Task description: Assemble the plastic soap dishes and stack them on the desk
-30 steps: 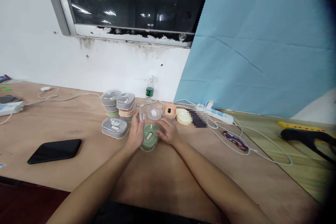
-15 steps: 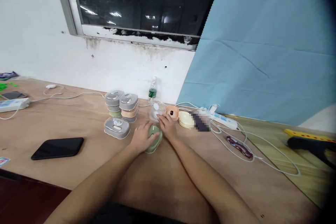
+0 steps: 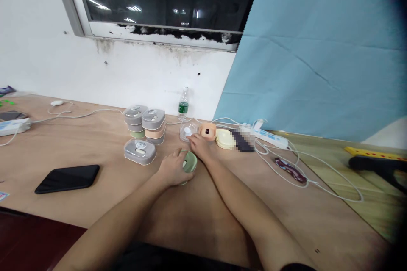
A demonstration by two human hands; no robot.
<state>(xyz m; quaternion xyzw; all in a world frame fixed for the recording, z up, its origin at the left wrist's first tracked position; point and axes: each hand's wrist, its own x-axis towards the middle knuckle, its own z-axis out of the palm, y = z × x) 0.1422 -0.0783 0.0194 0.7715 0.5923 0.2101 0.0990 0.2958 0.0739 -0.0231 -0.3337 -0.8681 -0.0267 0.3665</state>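
Observation:
My left hand (image 3: pixel 173 168) is wrapped over a small green plastic box (image 3: pixel 190 161) on the table, thumb on the near side and fingers across the far side. Part of the box is hidden under the palm. My right hand (image 3: pixel 200 146) reaches just beyond it, fingers bent at the near edge of a clear plastic lid (image 3: pixel 188 128) with a white round mark. Behind that hand lie an orange plastic box (image 3: pixel 207 132) with a dark opening and a pale yellow box (image 3: pixel 224 139).
Lidded boxes (image 3: pixel 153 118) in grey, green and orange are stacked left of my hands, with one grey box (image 3: pixel 140 151) in front. Farther left lies a black phone (image 3: pixel 68 178). A bottle (image 3: pixel 183 106) stands by the wall. Cables and a power strip (image 3: pixel 270 139) are at right.
My left hand has shifted its grip on the green box, uncovering its right end. The clear lid pile looks lower, with one round mark showing instead of two. The view has tilted slightly.

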